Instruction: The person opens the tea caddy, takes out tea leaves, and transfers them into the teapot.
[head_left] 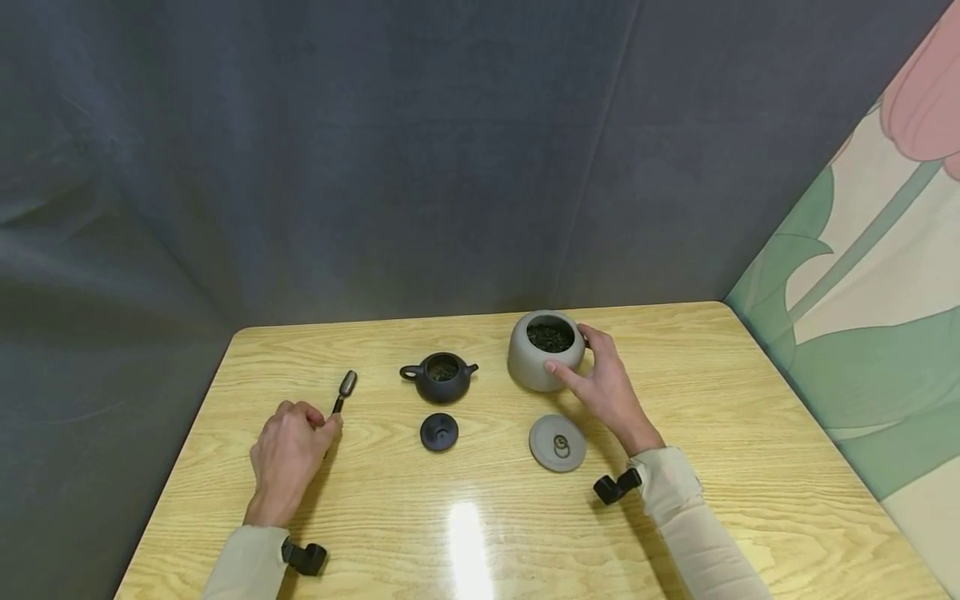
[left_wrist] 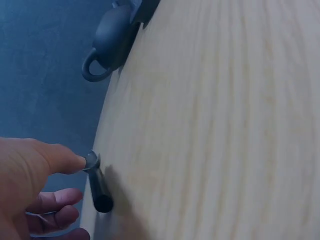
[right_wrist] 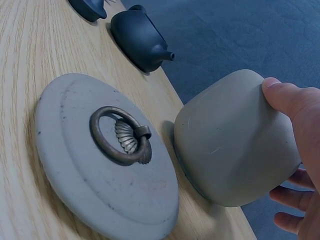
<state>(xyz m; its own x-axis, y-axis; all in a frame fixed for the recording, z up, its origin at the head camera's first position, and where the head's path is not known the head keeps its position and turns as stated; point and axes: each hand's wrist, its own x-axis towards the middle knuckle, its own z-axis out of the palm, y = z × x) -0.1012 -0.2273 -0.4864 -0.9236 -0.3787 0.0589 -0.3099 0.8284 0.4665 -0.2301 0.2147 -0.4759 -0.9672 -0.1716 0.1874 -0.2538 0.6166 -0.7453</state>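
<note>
grey jar (head_left: 534, 367), black teapot (head_left: 442, 390), wood-grained table (head_left: 390, 517), floral panel (head_left: 885, 383)

I see a glossy wooden table (head_left: 390, 517); near its far edge, one smooth, matt jar (head_left: 531, 367) and matt teapot (head_left: 444, 390); nearer its left edge, a metallic-headed scoop (head_left: 348, 383).

A dark grey-blue curtain (head_left: 420, 167) covers the far and left sides. At the right there is a pale backdrop (head_left: 855, 196) with pink flower and green leaves. The table (head_left: 750, 417) is of light wood; a white reflection (head_left: 469, 550) shines near.
</note>
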